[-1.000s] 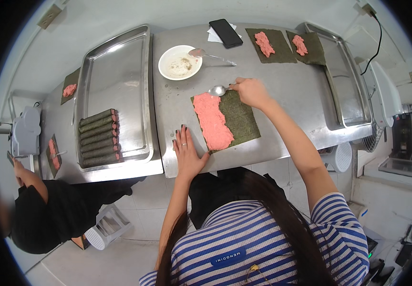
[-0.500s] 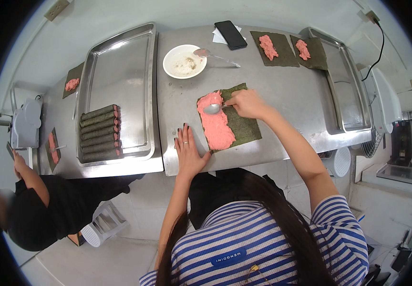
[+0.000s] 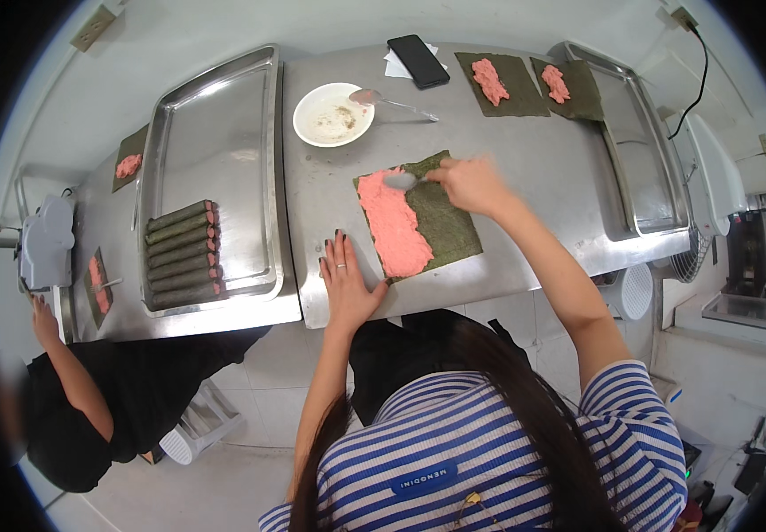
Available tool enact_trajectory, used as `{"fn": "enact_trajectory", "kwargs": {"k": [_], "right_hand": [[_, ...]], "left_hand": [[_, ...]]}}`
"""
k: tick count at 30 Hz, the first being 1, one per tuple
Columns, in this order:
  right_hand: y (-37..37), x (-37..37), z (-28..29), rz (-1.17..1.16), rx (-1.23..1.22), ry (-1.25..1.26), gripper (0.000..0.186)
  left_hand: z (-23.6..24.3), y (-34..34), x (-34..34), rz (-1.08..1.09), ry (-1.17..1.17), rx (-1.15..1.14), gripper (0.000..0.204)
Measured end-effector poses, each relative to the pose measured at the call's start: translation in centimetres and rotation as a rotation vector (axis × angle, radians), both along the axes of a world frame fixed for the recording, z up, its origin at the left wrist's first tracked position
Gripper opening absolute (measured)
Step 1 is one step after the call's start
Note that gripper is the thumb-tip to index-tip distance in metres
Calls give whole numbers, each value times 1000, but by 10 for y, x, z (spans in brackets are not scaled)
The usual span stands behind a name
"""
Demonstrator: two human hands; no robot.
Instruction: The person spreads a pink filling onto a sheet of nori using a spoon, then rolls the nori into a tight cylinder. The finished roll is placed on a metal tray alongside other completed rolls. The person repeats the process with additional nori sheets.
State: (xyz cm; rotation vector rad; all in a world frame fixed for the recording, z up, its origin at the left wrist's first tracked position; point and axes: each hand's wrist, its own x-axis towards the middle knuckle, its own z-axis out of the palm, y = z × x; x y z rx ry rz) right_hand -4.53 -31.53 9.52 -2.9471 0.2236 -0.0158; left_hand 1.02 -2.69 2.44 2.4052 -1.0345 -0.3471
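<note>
My right hand (image 3: 472, 184) grips a metal spoon (image 3: 400, 181), its bowl on the far part of a layer of pink paste (image 3: 394, 232). The paste covers the left side of a dark green seaweed sheet (image 3: 450, 228), whose right side is bare. My left hand (image 3: 346, 282) lies flat on the steel table, fingers spread, its thumb by the sheet's near left corner. Beyond the sheet stands a white bowl (image 3: 323, 136) with some residue inside. A second spoon (image 3: 401, 106) rests across its rim, pink paste on its bowl.
Several seaweed rolls (image 3: 182, 257) lie in a metal tray (image 3: 214, 151) on the left. Two seaweed sheets with pink paste (image 3: 490, 82) sit at the far right, beside another tray (image 3: 658, 177). A phone (image 3: 418, 61) lies at the back. A co-worker (image 3: 73, 390) is at the left.
My right hand has moved the spoon slightly farther up the paste. My left hand stays flat. The view has shifted a little, and the co-worker's arm has moved.
</note>
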Motion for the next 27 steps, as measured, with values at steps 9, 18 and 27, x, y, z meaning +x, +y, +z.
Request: {"fn": "enact_trajectory", "kwargs": {"k": [9, 18, 27], "right_hand": [[63, -65, 9, 45, 147, 188, 36], [64, -94, 15, 93, 188, 145, 37], [92, -101, 4, 141, 50, 55, 28]], "left_hand": [[-2, 1, -1, 11, -14, 6, 105], [-4, 1, 1, 2, -9, -6, 106], [-2, 0, 0, -2, -5, -7, 104]]}}
